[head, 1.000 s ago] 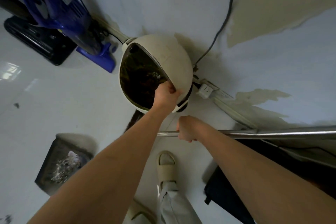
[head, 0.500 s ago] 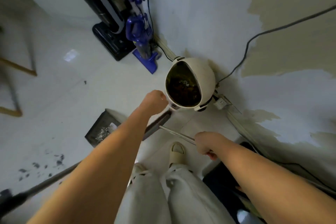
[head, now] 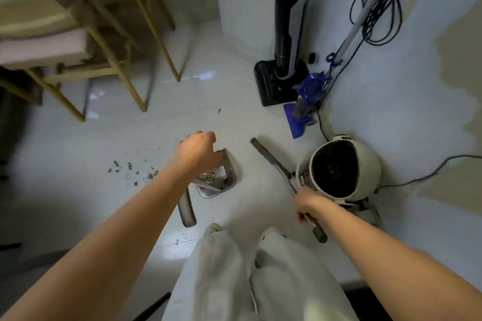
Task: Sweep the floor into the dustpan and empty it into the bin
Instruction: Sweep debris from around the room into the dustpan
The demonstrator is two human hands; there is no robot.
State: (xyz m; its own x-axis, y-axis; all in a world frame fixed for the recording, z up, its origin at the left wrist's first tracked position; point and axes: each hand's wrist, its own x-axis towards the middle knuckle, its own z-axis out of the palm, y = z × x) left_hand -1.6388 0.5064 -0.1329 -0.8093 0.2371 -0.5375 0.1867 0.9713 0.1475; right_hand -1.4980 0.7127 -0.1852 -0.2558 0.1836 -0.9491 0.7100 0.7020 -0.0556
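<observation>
I'm reaching my left hand (head: 197, 150), grip loosely curled and empty, over the loaded dustpan (head: 217, 177) while my right hand (head: 309, 204) is grasping the broom (head: 276, 164); a clumsy lift could spill debris.

The bin (head: 341, 167) stands against the wall (head: 407, 101). Left of the bin lies the broom (head: 273, 161), its handle end in the right hand (head: 307, 203) just before the bin. Further left of the bin sits the dustpan (head: 219, 177), debris in it, under the left hand (head: 198, 151). Loose debris (head: 130, 167) lies left of the dustpan. Behind the bin stand two vacuums (head: 284, 41).
</observation>
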